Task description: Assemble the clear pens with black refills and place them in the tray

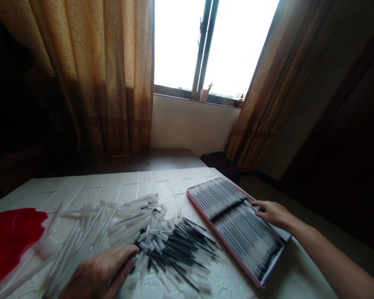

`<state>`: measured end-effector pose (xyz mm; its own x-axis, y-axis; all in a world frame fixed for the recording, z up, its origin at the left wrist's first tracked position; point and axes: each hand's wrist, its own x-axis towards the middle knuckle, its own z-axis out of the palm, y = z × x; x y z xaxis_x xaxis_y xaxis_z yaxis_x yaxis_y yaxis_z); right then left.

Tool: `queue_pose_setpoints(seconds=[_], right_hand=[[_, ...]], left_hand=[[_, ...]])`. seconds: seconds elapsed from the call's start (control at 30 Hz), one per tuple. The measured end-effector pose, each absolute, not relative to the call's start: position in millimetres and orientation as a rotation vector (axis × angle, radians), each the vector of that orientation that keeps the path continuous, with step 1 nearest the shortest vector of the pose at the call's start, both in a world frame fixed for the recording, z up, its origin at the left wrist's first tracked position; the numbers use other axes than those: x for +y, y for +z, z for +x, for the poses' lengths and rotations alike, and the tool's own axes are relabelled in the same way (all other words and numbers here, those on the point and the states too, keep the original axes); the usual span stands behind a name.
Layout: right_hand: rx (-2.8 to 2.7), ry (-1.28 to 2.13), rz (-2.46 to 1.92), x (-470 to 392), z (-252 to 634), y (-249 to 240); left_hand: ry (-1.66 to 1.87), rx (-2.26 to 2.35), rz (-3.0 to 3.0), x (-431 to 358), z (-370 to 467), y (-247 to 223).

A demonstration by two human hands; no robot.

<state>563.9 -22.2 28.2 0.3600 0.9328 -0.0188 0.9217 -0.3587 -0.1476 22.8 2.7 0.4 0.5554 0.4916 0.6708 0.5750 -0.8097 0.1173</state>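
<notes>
My left hand (98, 272) is low over the pile, its thumb and fingers drawn together; a small dark bit shows by the fingertips, too unclear to name. Beside it lie loose black pen refills (183, 247), short whitish caps (154, 238) and long clear tubes (81, 232). My right hand (274, 214) reaches over the far right edge of a shallow pink box (205, 216). Its thumb and forefinger close around the end of a pale, slim pen (249, 204). Two rows of similar grey, black-ended pens (243, 234) lie side by side in this box.
A red scalloped dish (12, 241) stands at the left on the white brick-patterned table cover (156, 182). Behind the table are a dark bench (174, 157), curtains (109, 74) and a bright window. A pink cup (204, 95) is on the sill.
</notes>
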Motion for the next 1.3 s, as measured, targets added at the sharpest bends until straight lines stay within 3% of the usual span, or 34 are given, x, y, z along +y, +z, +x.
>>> queue_pose_setpoints(seconds=[0.73,1.0,1.3], right_hand=[[-1.8,0.136,-2.485,-24.0,562.1,13.7],[-1.787,-0.021,-2.48,-26.5,558.0,24.9],[-2.112,-0.093,-2.065,-28.8,455.0,66.0]], left_hand=[[-1.091,-0.913,-2.661,3.2,24.6,10.7],[-1.108,-0.967,-2.66,1.9,17.8,7.4],[-1.047,-1.2,-2.716,6.6,10.6,3.5]])
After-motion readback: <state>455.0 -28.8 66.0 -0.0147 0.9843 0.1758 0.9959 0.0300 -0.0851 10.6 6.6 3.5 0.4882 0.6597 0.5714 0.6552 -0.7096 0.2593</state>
